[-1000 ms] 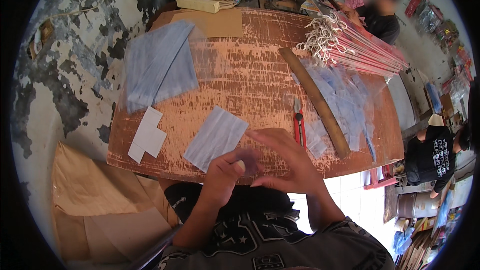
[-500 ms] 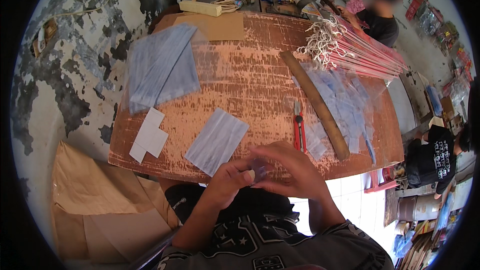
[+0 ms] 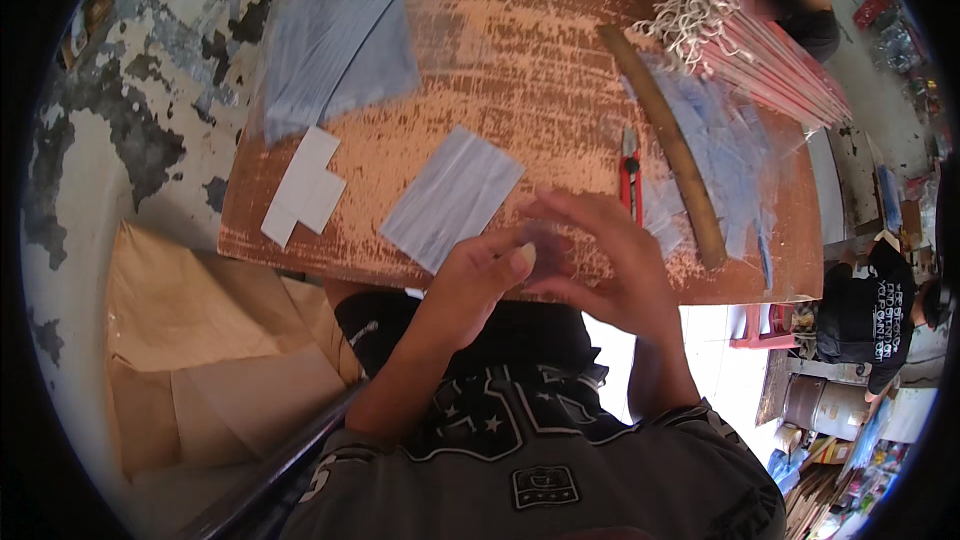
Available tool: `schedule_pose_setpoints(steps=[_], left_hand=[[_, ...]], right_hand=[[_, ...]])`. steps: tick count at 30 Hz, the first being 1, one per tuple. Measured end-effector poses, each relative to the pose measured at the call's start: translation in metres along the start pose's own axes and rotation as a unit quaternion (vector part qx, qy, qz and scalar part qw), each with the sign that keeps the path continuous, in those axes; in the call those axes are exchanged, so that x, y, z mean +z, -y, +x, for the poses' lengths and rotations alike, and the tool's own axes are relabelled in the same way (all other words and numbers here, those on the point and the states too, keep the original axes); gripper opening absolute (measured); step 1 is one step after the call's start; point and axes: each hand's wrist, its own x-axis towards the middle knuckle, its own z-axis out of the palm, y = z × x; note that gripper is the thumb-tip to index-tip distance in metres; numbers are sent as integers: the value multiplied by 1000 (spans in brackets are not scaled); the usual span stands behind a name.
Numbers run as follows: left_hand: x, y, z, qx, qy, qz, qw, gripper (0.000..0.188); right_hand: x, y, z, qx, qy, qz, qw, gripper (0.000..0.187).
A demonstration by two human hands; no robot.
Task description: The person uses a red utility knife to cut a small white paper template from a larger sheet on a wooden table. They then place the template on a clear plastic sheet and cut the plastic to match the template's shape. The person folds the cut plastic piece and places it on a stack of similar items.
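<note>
Close to the table's front edge, my left hand [image 3: 476,280] pinches a small piece of clear, purplish plastic film [image 3: 545,252] between thumb and fingers. My right hand [image 3: 628,265] curves round the film's other side, thumb and fingers spread apart; whether it touches the film is hard to tell. Just beyond my left hand lies a stack of bluish translucent plastic sheets [image 3: 452,198]. Left of that stack is a white stepped card [image 3: 308,188]. A red cutter [image 3: 630,178] rests on the table beyond my right hand.
A long brown wooden strip [image 3: 672,145] lies beside scattered clear plastic pieces [image 3: 728,135]. Red rods with white cords [image 3: 765,50] are bundled at the far right. Large plastic sheets [image 3: 340,50] lie far left. Brown paper [image 3: 200,300] stands left of me. Two people are at the right.
The view has tilted down, so the table sits higher in the picture. My right-hand fingers have spread a little wider from the film; my left hand still pinches it.
</note>
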Motion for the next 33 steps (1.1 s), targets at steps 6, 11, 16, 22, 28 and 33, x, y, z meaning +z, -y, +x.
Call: schedule_pose_setpoints(steps=[6, 11, 16, 22, 28, 33], left_hand=[[0, -2, 3, -4, 16, -10, 1000, 56], [1, -2, 4, 6, 30, -23, 999, 58], [-3, 2, 4, 2, 60, -52, 997, 61], [-2, -2, 3, -49, 25, -46, 997, 59], [-1, 4, 2, -19, 13, -50, 998, 57], [-3, 3, 1, -23, 21, -48, 998, 55]], right_hand=[[2, -1, -1, 9, 13, 18, 1000, 84], [1, -3, -3, 20, 29, 32, 999, 82], [1, -6, -6, 12, 38, 38, 998, 80], [-1, -8, -6, -19, 37, 15, 999, 79], [-1, -5, -4, -9, 23, 42, 999, 78], [-5, -3, -4, 2, 43, 44, 998, 75]])
